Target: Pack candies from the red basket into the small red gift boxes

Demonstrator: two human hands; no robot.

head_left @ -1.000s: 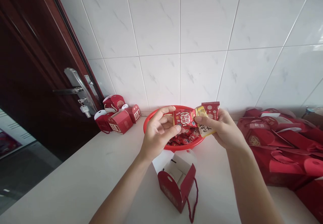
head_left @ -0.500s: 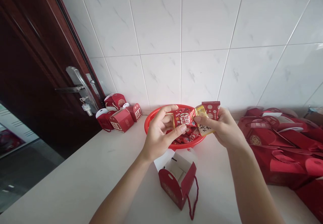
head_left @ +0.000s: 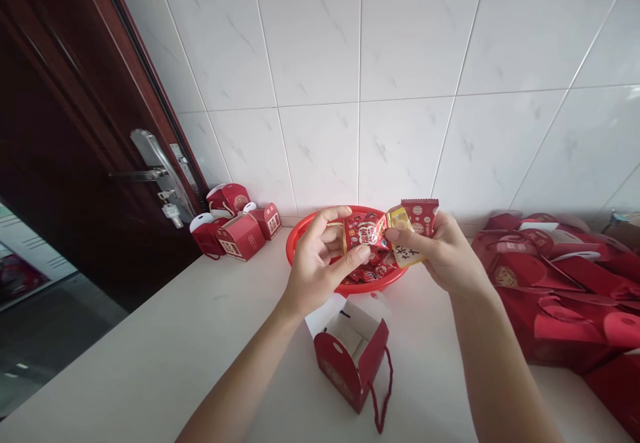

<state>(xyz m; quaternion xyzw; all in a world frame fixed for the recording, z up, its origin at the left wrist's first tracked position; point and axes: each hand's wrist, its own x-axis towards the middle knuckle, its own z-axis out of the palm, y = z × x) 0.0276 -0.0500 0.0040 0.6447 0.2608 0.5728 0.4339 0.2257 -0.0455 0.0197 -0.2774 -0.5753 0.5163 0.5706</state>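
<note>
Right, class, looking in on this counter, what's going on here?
The left hand and right hand hold wrapped sweets over a red basket of more sweets. The right pinches a yellow packet and a dark red one. An open box stands nearer; other red boxes lie to the right.

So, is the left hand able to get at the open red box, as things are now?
Probably yes. The open red box stands close to the left hand, with its top open and nothing seen between them, though this hand is busy with a red packet.
</note>
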